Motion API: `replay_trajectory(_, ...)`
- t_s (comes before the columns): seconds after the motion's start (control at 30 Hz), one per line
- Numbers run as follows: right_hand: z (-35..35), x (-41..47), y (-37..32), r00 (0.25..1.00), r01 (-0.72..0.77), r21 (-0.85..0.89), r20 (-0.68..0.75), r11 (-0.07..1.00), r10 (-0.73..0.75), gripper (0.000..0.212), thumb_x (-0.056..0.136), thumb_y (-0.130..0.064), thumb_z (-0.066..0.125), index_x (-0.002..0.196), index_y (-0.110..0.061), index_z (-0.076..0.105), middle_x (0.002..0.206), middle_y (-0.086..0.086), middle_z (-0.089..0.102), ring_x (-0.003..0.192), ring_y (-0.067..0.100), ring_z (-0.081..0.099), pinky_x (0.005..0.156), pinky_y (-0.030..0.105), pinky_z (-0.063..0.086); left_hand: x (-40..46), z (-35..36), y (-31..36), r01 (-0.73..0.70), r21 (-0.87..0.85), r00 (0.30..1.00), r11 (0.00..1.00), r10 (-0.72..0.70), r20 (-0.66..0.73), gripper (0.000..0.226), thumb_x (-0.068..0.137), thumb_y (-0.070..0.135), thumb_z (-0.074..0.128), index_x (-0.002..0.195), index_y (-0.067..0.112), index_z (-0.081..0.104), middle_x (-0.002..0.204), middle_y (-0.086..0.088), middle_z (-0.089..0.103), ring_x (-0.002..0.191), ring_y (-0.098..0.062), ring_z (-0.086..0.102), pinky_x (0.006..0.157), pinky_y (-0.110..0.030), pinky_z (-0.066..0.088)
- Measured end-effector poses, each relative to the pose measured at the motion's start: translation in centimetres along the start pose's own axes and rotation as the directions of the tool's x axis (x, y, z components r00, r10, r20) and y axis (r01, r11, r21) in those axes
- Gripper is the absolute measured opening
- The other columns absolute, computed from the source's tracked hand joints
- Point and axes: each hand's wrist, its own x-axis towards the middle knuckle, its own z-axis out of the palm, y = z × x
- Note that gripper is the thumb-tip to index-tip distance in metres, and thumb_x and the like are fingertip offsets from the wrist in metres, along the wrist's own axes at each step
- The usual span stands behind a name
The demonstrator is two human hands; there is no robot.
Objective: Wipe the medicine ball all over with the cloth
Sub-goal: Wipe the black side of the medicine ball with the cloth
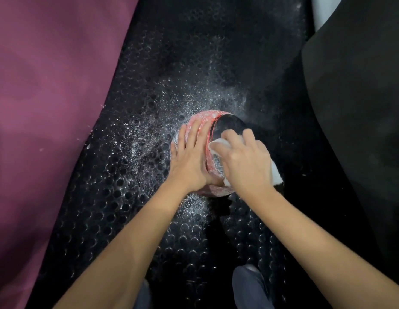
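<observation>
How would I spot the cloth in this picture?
Start at the black dimpled rubber floor mat, then find the red and black medicine ball resting on it. The small white cloth is bunched under the right hand, the only plain white thing there.

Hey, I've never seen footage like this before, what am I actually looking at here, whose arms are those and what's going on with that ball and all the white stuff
There is no machine here. The one picture comes from a camera worn on a person's head, looking down, so the two bare arms are the wearer's own.

On a black rubber mat with round dimples sits a medicine ball, red and black and speckled with white powder. The same white powder is scattered over the mat around it.

The left hand lies flat on the red side of the ball, fingers spread, steadying it. The right hand grips a white cloth and presses it against the black part of the ball.

A purple surface lies to the left and something dark to the right; I cannot tell what they are.
</observation>
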Motion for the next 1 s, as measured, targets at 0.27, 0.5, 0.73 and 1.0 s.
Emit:
replay_trajectory(0.27,0.6,1.0,1.4,0.962,-0.268,0.046,-0.044,0.962,0.270,0.017,0.076,-0.012,0.066,0.081,-0.027,0.074,0.084,0.000,0.063,0.070,0.028,0.053,0.051,0.025,0.027,0.0,0.1,-0.8,0.025,-0.027,0.999,0.999,-0.026,-0.024,0.147,0.053,0.051,0.089,0.150,0.034,-0.020,0.158,0.012,-0.024,0.146,-0.023,-0.023,0.115,-0.055,-0.006)
replay_trajectory(0.5,1.0,0.2,1.1,0.974,-0.214,0.078,-0.063,0.974,0.219,0.019,0.077,-0.011,0.067,0.086,-0.027,0.073,0.088,-0.001,0.064,0.070,0.028,0.052,0.050,0.025,0.030,-0.8,0.1,-1.3,0.029,-0.078,0.999,0.997,-0.032,-0.035,0.145,0.056,0.048,0.089,0.150,0.034,-0.020,0.158,0.014,-0.024,0.146,-0.021,-0.023,0.119,-0.057,0.001)
replay_trajectory(0.73,0.9,0.2,-1.0,0.995,-0.082,0.005,-0.062,0.997,0.082,0.024,0.078,-0.017,0.048,0.082,-0.024,0.071,0.089,0.000,0.064,0.071,0.027,0.053,0.051,0.028,0.032,-1.3,0.0,-1.5,0.022,-0.088,0.999,0.996,-0.024,-0.021,0.141,0.060,0.040,0.088,0.150,0.034,-0.020,0.157,0.013,-0.027,0.145,-0.019,-0.026,0.119,-0.057,0.000)
replay_trajectory(1.0,0.8,0.7,-2.6,0.993,-0.098,-0.013,-0.067,0.995,0.097,0.030,0.077,-0.017,0.039,0.078,-0.022,0.069,0.088,0.000,0.062,0.072,0.027,0.052,0.051,0.029,0.033,-1.3,0.6,-1.7,0.024,-0.083,0.997,0.996,-0.029,-0.067,0.134,0.066,0.032,0.084,0.149,0.036,-0.022,0.158,0.012,-0.027,0.145,-0.022,-0.025,0.118,-0.058,0.000)
